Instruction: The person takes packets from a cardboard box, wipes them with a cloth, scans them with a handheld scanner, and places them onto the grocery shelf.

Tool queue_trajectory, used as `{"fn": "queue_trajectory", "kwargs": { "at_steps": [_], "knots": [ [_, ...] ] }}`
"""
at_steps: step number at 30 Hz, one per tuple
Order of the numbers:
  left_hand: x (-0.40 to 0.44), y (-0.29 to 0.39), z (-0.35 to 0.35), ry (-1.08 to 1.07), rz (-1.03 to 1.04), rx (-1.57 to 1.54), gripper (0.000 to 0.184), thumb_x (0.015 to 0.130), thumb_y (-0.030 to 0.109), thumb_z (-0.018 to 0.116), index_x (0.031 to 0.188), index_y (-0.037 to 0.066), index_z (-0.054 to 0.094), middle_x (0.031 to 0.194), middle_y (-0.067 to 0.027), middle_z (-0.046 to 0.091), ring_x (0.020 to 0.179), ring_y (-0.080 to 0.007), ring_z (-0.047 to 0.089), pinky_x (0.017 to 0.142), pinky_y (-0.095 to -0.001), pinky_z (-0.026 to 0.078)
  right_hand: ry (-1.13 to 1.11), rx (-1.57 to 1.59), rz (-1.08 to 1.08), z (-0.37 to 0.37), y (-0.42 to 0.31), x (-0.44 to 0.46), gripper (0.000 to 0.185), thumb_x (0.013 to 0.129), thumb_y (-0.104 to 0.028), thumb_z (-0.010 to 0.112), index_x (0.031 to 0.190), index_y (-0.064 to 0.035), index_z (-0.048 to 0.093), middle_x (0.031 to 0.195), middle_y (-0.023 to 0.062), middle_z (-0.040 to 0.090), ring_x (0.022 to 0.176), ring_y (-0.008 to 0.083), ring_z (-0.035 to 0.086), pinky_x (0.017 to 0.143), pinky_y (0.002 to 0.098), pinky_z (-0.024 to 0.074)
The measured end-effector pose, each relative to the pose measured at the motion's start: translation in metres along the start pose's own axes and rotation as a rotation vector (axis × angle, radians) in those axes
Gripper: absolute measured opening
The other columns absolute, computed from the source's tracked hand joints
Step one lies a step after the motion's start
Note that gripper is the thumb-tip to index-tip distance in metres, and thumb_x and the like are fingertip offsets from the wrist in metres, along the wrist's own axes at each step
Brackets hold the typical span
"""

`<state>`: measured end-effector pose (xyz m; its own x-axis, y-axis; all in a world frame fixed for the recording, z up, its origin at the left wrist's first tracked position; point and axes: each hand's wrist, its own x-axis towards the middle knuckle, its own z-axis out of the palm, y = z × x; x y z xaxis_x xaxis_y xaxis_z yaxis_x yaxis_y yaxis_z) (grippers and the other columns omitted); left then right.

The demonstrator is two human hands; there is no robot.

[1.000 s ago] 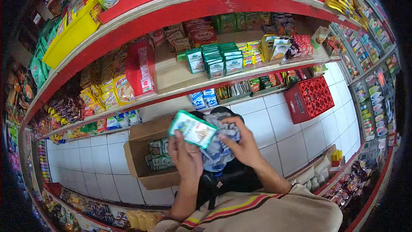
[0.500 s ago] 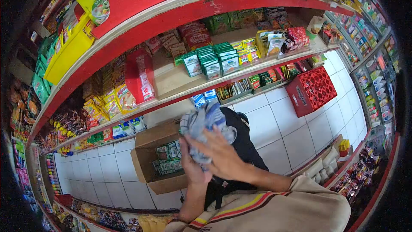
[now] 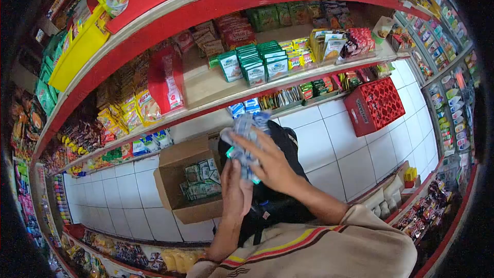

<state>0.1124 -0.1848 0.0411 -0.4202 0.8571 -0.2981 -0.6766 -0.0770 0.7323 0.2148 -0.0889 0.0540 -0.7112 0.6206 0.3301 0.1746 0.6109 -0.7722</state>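
Observation:
A blue, white and grey cloth (image 3: 246, 126) is bunched up between my two hands, blurred by motion. My left hand (image 3: 237, 189) grips it from below and to the left, with the fingers largely hidden. From the right, my right hand (image 3: 270, 163) presses its fingers across the cloth. Small bright green patches show at the cloth's edges; what they belong to I cannot make out. Just left of my hands, an open cardboard box (image 3: 199, 212) stands on the floor, with several green-and-white sachets (image 3: 201, 179) inside.
Ahead, a shelf (image 3: 200, 90) carries green-and-white sachet packs (image 3: 256, 68) and yellow packets (image 3: 300, 57). A red crate (image 3: 373, 107) stands on the white tiles to the right. More goods line a low shelf (image 3: 429, 203) at the right and a yellow tray (image 3: 80, 51) at upper left.
The cloth has become more compact, and green patches now show beside it. My right hand has moved slightly right, while my left hand has turned more upright against the cloth.

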Motion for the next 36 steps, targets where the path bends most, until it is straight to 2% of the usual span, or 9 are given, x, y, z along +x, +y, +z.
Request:
{"fn": "queue_trajectory", "kwargs": {
  "at_steps": [4, 9, 15, 16, 19, 20, 24, 32, 36],
  "knots": [
    [0.002, -0.011, -0.006, 0.034, -0.003, 0.123, 0.026, 0.103, 0.015, 0.053, 0.128, 0.006, 0.054, 0.120, -0.0070, 0.064, 0.107, -0.0182, 0.065, 0.092, -0.0352, 0.053, 0.175, 0.236, 0.083, -0.006, 0.027, 0.014, 0.058, 0.082, 0.007, 0.056, 0.139, -0.0065, 0.050, 0.132, 0.0190, 0.058, 0.126, 0.0363, 0.055, 0.106, 0.0379, 0.0427],
    [0.017, -0.007, -0.021, 0.145, -0.030, -0.073, 0.028, 0.103, 0.021, 0.053, 0.128, 0.007, 0.055, 0.120, -0.0068, 0.065, 0.111, -0.0206, 0.063, 0.095, -0.0410, 0.052, 0.572, 0.258, 0.143, -0.033, 0.031, 0.022, 0.061, 0.080, 0.005, 0.055, 0.139, 0.0013, 0.043, 0.128, 0.0190, 0.061, 0.122, 0.0285, 0.060, 0.103, 0.0358, 0.0434],
    [0.067, -0.028, -0.023, -0.451, 0.153, -0.458, 0.062, 0.099, 0.042, 0.051, 0.150, 0.009, 0.035, 0.144, -0.0083, 0.048, 0.132, -0.0220, 0.046, 0.111, -0.0376, 0.037, -0.271, 0.105, -0.071, 0.011, -0.015, -0.028, 0.084, 0.080, -0.024, 0.074, 0.153, -0.0116, 0.035, 0.150, 0.0252, 0.039, 0.144, 0.0381, 0.032, 0.122, 0.0539, 0.0144],
    [0.074, -0.025, -0.011, -0.093, -0.009, -0.370, 0.065, 0.096, 0.044, 0.049, 0.150, 0.009, 0.037, 0.147, -0.0069, 0.047, 0.137, -0.0232, 0.040, 0.115, -0.0375, 0.031, -0.292, 0.093, -0.075, 0.016, -0.018, -0.031, 0.084, 0.081, -0.025, 0.073, 0.154, -0.0123, 0.034, 0.149, 0.0259, 0.039, 0.144, 0.0395, 0.032, 0.121, 0.0550, 0.0145],
    [0.061, -0.013, -0.004, -0.263, -0.049, -0.297, 0.068, 0.102, 0.044, 0.043, 0.157, 0.011, 0.019, 0.159, -0.0132, 0.030, 0.145, -0.0278, 0.032, 0.122, -0.0429, 0.022, -0.289, -0.018, -0.088, 0.013, -0.015, -0.018, 0.082, 0.083, -0.027, 0.071, 0.154, -0.0130, 0.032, 0.148, 0.0271, 0.040, 0.143, 0.0409, 0.033, 0.121, 0.0566, 0.0154],
    [0.053, -0.017, -0.015, -0.413, 0.194, -0.093, 0.054, 0.101, 0.044, 0.040, 0.149, 0.018, 0.043, 0.152, -0.0044, 0.044, 0.140, -0.0222, 0.040, 0.119, -0.0414, 0.026, -0.261, -0.119, -0.083, 0.010, -0.013, -0.010, 0.080, 0.085, -0.027, 0.070, 0.154, -0.0130, 0.033, 0.148, 0.0275, 0.040, 0.142, 0.0409, 0.034, 0.120, 0.0571, 0.0163],
    [0.022, -0.006, -0.009, -0.334, -0.166, -0.814, 0.059, 0.103, 0.046, 0.034, 0.150, 0.010, 0.040, 0.156, -0.0079, 0.039, 0.142, -0.0239, 0.037, 0.119, -0.0415, 0.025, -0.102, -0.202, -0.025, 0.014, -0.004, 0.017, 0.076, 0.086, -0.025, 0.068, 0.153, -0.0127, 0.035, 0.145, 0.0264, 0.044, 0.141, 0.0387, 0.037, 0.120, 0.0541, 0.0193],
    [0.046, -0.011, -0.039, -0.175, 0.068, -0.236, 0.061, 0.106, 0.040, 0.032, 0.157, 0.009, 0.020, 0.161, -0.0127, 0.026, 0.146, -0.0259, 0.030, 0.121, -0.0413, 0.022, -0.320, -0.053, -0.211, 0.018, -0.017, -0.006, 0.083, 0.082, -0.022, 0.071, 0.154, -0.0133, 0.032, 0.143, 0.0241, 0.046, 0.139, 0.0359, 0.041, 0.121, 0.0528, 0.0194],
    [0.025, -0.005, -0.022, -0.225, -0.062, -0.553, 0.058, 0.106, 0.037, 0.031, 0.157, 0.010, 0.022, 0.160, -0.0124, 0.028, 0.147, -0.0250, 0.029, 0.122, -0.0418, 0.020, -0.128, -0.166, -0.041, 0.026, -0.013, 0.004, 0.088, 0.084, -0.027, 0.071, 0.157, -0.0102, 0.024, 0.144, 0.0275, 0.044, 0.140, 0.0389, 0.038, 0.121, 0.0539, 0.0184]
  ]
}}
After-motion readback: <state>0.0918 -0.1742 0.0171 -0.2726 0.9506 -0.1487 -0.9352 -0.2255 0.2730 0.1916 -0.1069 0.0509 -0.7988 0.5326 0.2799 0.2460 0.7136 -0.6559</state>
